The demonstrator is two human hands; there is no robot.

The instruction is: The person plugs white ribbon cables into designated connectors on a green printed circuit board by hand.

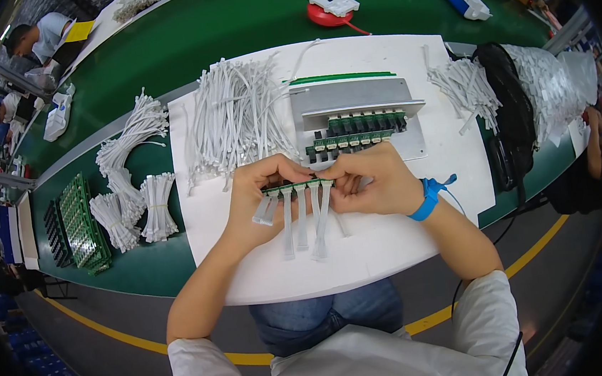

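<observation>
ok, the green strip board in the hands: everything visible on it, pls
The narrow green circuit strip is held level above the white work mat, just in front of the grey metal fixture. The left hand pinches its left end and the right hand grips its right end, fingers covering part of it. A row of small connectors runs along it, and several flat white ribbon cables hang from its near edge towards the person, tips resting on the mat. Finer detail is too small to tell.
</observation>
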